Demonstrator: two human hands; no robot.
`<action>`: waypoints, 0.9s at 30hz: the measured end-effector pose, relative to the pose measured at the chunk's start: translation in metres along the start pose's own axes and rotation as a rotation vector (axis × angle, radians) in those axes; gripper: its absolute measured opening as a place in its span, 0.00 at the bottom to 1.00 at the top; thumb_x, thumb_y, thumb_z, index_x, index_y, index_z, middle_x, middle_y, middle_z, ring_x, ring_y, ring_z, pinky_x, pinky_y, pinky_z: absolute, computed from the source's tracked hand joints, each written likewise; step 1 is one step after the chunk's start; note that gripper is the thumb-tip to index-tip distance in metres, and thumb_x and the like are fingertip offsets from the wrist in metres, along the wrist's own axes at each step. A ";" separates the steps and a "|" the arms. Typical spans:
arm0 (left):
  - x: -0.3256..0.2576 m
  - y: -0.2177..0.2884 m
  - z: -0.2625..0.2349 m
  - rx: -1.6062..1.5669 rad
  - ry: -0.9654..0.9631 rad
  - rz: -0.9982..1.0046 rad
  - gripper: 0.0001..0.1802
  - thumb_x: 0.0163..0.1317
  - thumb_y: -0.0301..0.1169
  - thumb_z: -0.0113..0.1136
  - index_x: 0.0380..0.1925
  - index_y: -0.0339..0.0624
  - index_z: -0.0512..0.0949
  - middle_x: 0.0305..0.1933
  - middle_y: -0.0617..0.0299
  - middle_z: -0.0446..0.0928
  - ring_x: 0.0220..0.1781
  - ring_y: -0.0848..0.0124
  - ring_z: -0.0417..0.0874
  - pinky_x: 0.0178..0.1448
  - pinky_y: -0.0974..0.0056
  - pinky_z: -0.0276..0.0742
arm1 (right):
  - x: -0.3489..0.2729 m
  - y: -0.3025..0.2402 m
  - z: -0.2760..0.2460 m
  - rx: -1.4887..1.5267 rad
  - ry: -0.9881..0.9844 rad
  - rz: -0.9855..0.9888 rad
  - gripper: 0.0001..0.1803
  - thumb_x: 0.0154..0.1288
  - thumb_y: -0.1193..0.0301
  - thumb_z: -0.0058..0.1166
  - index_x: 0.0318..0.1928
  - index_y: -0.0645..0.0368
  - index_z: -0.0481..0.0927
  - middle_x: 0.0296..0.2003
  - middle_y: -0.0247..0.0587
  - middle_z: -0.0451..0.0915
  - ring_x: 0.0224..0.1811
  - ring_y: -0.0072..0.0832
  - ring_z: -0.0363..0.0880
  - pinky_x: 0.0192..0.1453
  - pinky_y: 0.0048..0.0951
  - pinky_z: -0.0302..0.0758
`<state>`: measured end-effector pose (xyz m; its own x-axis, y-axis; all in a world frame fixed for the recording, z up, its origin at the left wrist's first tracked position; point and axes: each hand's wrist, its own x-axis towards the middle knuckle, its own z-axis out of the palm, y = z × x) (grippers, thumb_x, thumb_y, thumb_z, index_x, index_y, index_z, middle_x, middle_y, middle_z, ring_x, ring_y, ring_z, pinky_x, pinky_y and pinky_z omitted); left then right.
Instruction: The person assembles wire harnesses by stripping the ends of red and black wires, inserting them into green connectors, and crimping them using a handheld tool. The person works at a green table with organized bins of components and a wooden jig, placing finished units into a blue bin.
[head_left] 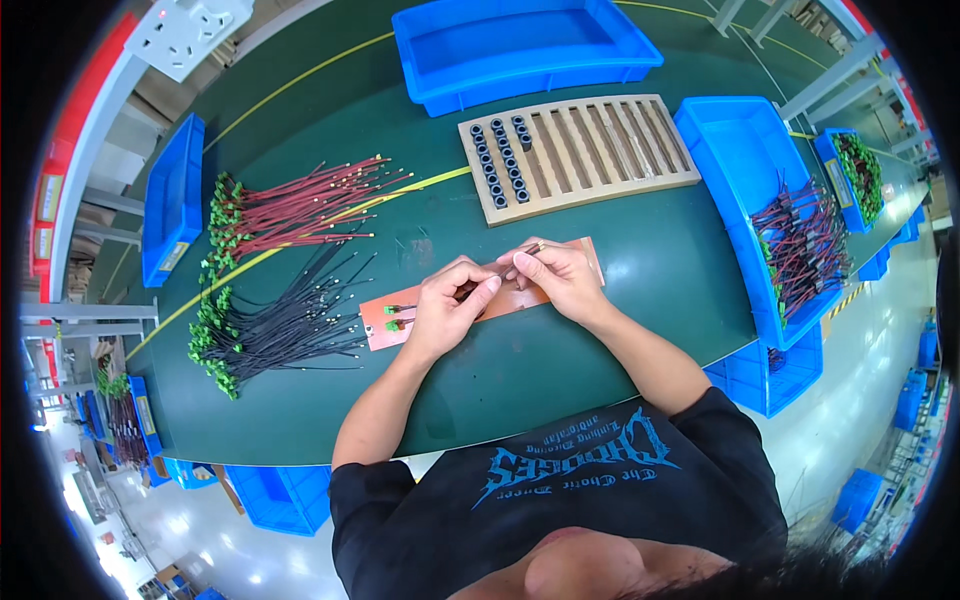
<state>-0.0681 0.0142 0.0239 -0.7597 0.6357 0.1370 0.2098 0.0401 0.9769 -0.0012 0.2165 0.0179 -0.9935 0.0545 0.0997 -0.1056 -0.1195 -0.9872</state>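
Note:
My left hand (pixel 452 303) is closed in a pinch over the orange strip-shaped board (pixel 374 334). My right hand (pixel 556 277) meets it fingertip to fingertip, pinching a thin wire (pixel 537 247) whose light metallic tip sticks out above the fingers. Between the hands, fingers hide most of the wires. Two green connectors (pixel 392 326) with short dark leads lie on the board's left part, leading toward my left hand. Left of the board spread loose black wires (pixel 300 318) and, farther off, dark red wires (pixel 300 205), both with green connectors at their left ends.
A wooden slotted rack (pixel 600 184) holds several black ring-ended cylinders (pixel 490 165) on its left side. Behind it stands a blue tray (pixel 530 85). On the right, a blue bin (pixel 735 150) holds wired assemblies (pixel 800 240). Another blue bin (pixel 172 200) stands at far left.

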 end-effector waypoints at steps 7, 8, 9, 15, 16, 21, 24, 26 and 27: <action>0.001 -0.008 -0.007 -0.076 -0.033 -0.038 0.05 0.72 0.26 0.63 0.38 0.35 0.82 0.34 0.66 0.77 0.28 0.82 0.73 0.30 0.72 0.67 | 0.007 0.005 -0.003 0.084 -0.047 0.022 0.18 0.81 0.63 0.51 0.46 0.66 0.88 0.36 0.36 0.85 0.36 0.16 0.78 0.43 0.21 0.76; 0.002 -0.007 -0.006 -0.098 -0.034 -0.047 0.05 0.72 0.26 0.62 0.38 0.35 0.82 0.34 0.66 0.77 0.28 0.81 0.73 0.30 0.72 0.67 | 0.007 0.003 -0.003 0.089 -0.050 0.026 0.19 0.81 0.62 0.51 0.45 0.65 0.88 0.36 0.36 0.85 0.36 0.16 0.78 0.43 0.21 0.76; 0.002 -0.006 -0.005 -0.111 -0.031 -0.051 0.05 0.71 0.27 0.64 0.37 0.35 0.82 0.34 0.66 0.77 0.28 0.82 0.73 0.30 0.72 0.67 | 0.006 0.000 -0.004 0.086 -0.045 0.044 0.19 0.81 0.63 0.51 0.45 0.66 0.88 0.37 0.37 0.86 0.37 0.17 0.79 0.44 0.22 0.76; -0.001 -0.003 -0.001 -0.106 -0.012 -0.049 0.06 0.71 0.27 0.65 0.36 0.35 0.83 0.33 0.68 0.76 0.28 0.83 0.73 0.30 0.73 0.67 | 0.005 -0.004 -0.008 0.049 -0.048 0.082 0.18 0.80 0.65 0.52 0.45 0.68 0.88 0.40 0.40 0.88 0.37 0.19 0.81 0.45 0.23 0.79; -0.002 -0.002 -0.002 -0.122 -0.015 -0.059 0.06 0.71 0.27 0.65 0.37 0.35 0.82 0.33 0.68 0.76 0.28 0.83 0.73 0.30 0.73 0.67 | 0.006 -0.005 -0.009 0.031 -0.052 0.093 0.18 0.80 0.65 0.52 0.45 0.68 0.88 0.41 0.41 0.88 0.37 0.19 0.81 0.45 0.23 0.79; -0.002 0.003 0.000 -0.168 -0.017 -0.095 0.05 0.72 0.26 0.63 0.37 0.34 0.82 0.34 0.67 0.74 0.27 0.83 0.72 0.30 0.73 0.67 | 0.006 -0.004 -0.009 0.024 -0.049 0.097 0.16 0.80 0.65 0.52 0.48 0.66 0.88 0.32 0.34 0.84 0.34 0.15 0.78 0.41 0.21 0.76; -0.001 0.004 0.001 -0.176 -0.017 -0.105 0.05 0.72 0.26 0.63 0.38 0.34 0.82 0.33 0.67 0.74 0.27 0.83 0.72 0.30 0.72 0.66 | 0.006 0.002 -0.010 0.074 -0.059 0.102 0.16 0.80 0.66 0.52 0.48 0.66 0.88 0.34 0.35 0.85 0.34 0.15 0.79 0.42 0.21 0.77; 0.000 0.003 0.000 -0.160 -0.014 -0.103 0.05 0.72 0.25 0.62 0.38 0.34 0.82 0.33 0.67 0.74 0.27 0.82 0.72 0.29 0.72 0.66 | 0.008 0.000 -0.010 0.106 -0.064 0.117 0.16 0.80 0.66 0.52 0.48 0.66 0.88 0.36 0.36 0.87 0.35 0.15 0.79 0.43 0.21 0.77; -0.001 0.003 0.000 -0.142 -0.009 -0.099 0.05 0.72 0.25 0.62 0.38 0.34 0.82 0.33 0.67 0.74 0.27 0.82 0.72 0.29 0.72 0.66 | 0.010 -0.003 -0.011 0.075 -0.072 0.129 0.16 0.80 0.66 0.52 0.48 0.66 0.88 0.37 0.37 0.87 0.35 0.15 0.79 0.43 0.21 0.78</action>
<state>-0.0669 0.0139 0.0268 -0.7666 0.6410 0.0378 0.0447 -0.0054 0.9990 -0.0108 0.2282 0.0205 -0.9992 -0.0365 -0.0165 0.0233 -0.1945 -0.9806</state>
